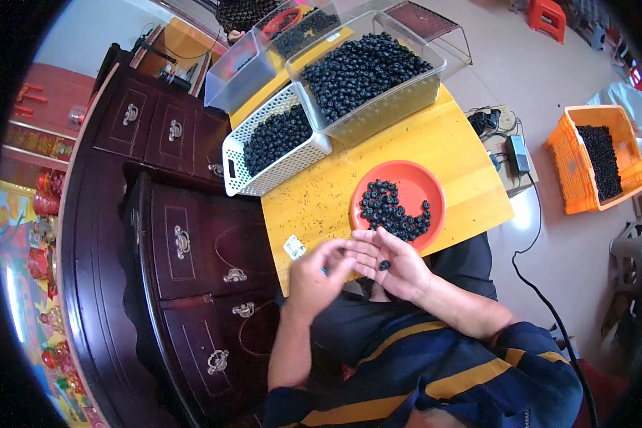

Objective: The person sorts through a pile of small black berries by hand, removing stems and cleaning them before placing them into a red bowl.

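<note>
At the near edge of the worktop, the right hand lay palm-up, fingers extended, probably so the small black piece wouldn't roll; the left hand curled beside it, grip unclear. The red bowl sat just beyond, seemingly for easy reach.

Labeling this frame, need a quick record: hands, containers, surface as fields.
Surface: yellow table
Right hand: palm open, one small black piece on it
Left hand: fingers bent, beside the right hand's fingers; grip unclear
Red bowl: on the table beyond the hands, partly filled with black pieces
White basket: perforated, holds black pieces
Large clear bin: right of white basket, heaped with black pieces
Orange crate: right of the table, holds black pieces
</note>
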The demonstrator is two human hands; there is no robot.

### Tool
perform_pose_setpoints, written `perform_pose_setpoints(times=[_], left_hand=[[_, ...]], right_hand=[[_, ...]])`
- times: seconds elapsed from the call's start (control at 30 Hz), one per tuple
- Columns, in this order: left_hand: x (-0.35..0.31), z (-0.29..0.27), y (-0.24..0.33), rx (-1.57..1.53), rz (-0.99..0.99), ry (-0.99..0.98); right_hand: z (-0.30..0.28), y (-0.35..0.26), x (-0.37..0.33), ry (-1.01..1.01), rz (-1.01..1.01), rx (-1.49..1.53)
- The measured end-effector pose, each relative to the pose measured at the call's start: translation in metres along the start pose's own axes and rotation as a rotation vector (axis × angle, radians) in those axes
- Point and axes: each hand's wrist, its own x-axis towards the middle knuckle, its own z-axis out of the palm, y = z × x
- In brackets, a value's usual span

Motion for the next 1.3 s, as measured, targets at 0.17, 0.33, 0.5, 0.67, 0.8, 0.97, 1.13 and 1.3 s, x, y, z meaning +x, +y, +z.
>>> perform_pose_setpoints(times=[0.17, 0.33, 0.5, 0.67, 0.8, 0.97, 1.13, 1.3], left_hand=[[-0.037, 0.034, 0.012, -0.04, -0.03, -0.08], [-0.057, 0.044, 0.003, 0.006, 0.035, 0.057], [-0.07, 0.037, -0.002, -0.045, -0.001, 0.101], [-0.075, 0.02, -0.003, -0.103, 0.027, 0.314], [-0.08, 0.018, 0.001, -0.203, -0.009, 0.333], [-0.088, 0.019, -0.003, -0.291, 0.044, 0.326], [-0.092, 0.019, -0.005, -0.405, 0.106, 0.343], [-0.1, 0.021, -0.005, -0.386, 0.146, 0.394]], right_hand=[[0.009, 0.016, 0.001, 0.03, 0.024, -0.061], [0.003, 0.031, -0.002, 0.0, 0.061, -0.099], [0.01, 0.04, -0.012, -0.026, 0.104, -0.208], [0.008, 0.039, -0.021, -0.056, 0.127, -0.42], [0.001, 0.04, -0.022, -0.1, 0.257, -0.332], [0.01, 0.041, -0.023, -0.224, 0.279, -0.281], [0.016, 0.045, -0.025, -0.289, 0.252, -0.358], [0.016, 0.051, -0.026, -0.246, 0.277, -0.372]])
